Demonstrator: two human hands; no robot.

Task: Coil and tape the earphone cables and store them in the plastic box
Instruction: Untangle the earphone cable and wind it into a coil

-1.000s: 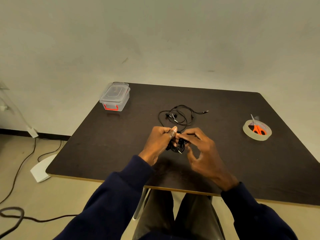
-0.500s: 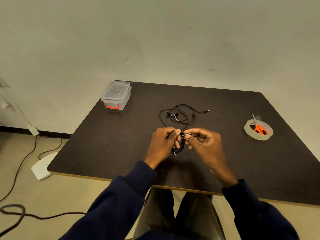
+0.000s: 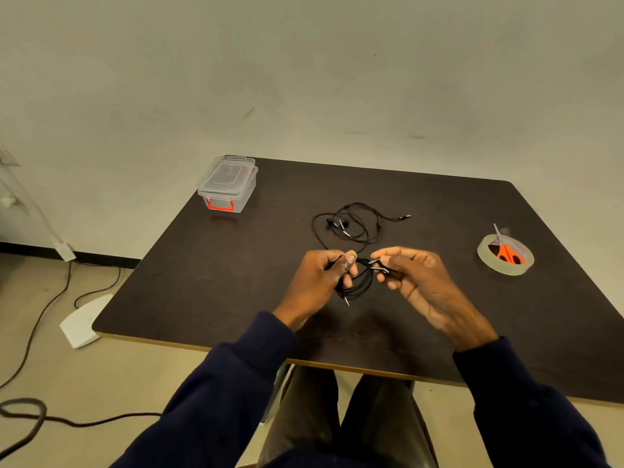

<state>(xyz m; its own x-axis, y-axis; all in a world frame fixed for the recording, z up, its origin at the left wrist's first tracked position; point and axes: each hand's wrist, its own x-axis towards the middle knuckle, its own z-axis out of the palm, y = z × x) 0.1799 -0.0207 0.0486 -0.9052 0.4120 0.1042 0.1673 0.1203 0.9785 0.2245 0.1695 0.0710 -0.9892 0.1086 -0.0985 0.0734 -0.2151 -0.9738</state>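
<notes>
Item: black earphone cable (image 3: 357, 286), gathered into a small loose coil, held just above the dark surface (image 3: 236, 282) near its front edge. The jack plug hangs below the coil.
Left hand (image 3: 319, 280): fingers (image 3: 349, 257) curled round the coil's left side, gripping it.
Right hand (image 3: 417, 278): fingers (image 3: 385, 253) narrow, pinching the silver earbud stems at the coil's right side.
Second earphone cable (image 3: 351, 224): uncoiled, lying in loose loops just behind the hands, plug end trailing right.
Plastic box (image 3: 228, 185): clear, red latch, lid on, at the far left corner.
Tape roll (image 3: 505, 265): near the right edge, orange-handled scissors (image 3: 506, 253) resting across it.
Open room: bare surface between box and hands, and between hands and tape roll.
</notes>
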